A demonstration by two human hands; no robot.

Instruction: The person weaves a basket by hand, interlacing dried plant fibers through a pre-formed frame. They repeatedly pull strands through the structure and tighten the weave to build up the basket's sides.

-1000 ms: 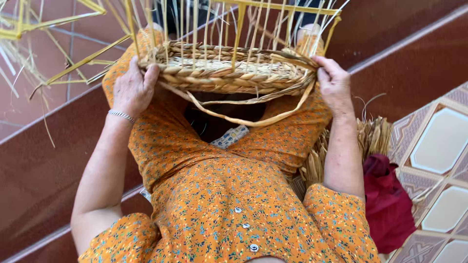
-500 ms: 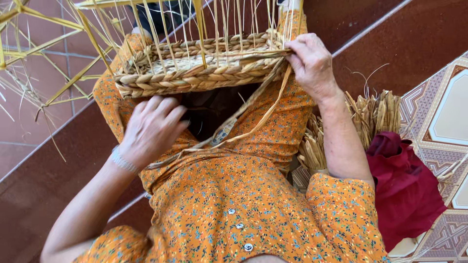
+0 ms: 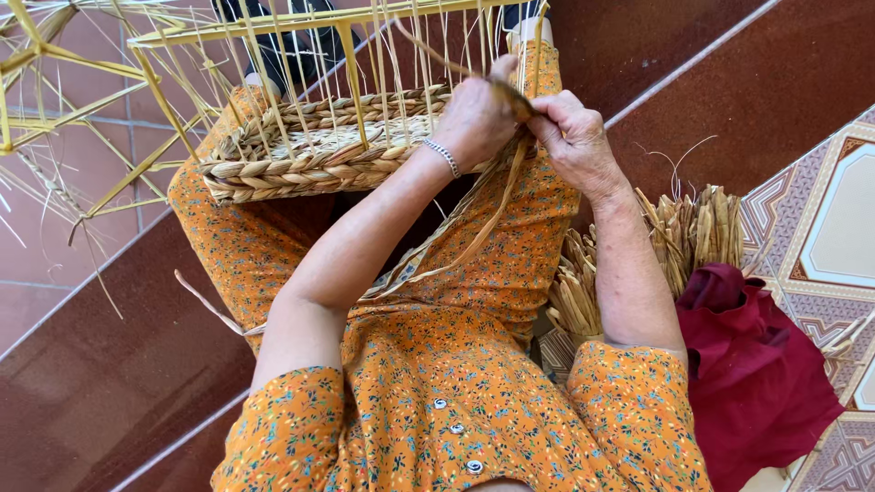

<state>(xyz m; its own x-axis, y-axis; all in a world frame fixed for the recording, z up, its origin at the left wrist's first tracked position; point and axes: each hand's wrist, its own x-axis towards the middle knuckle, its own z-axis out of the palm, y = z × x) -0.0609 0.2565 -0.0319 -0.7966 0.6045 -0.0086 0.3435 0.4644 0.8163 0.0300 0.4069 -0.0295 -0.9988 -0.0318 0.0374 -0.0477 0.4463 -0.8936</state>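
Observation:
A half-woven straw basket rests on my knees, its thin yellow upright stakes rising toward the top of the view. My left hand, a silver bracelet on its wrist, reaches across to the basket's right end and pinches a long flat straw strand. My right hand meets it there and grips the same strand close to the rim. The strand's loose tail hangs down over my orange floral dress.
A bundle of dried straw lies on the floor to my right, partly under a dark red cloth. Patterned tiles are at far right and reddish-brown steps at left. Loose yellow stakes splay out at upper left.
My left hand has moved from my lap across to the basket's right end and joined the right hand on the strand. The basket has shifted left in view.

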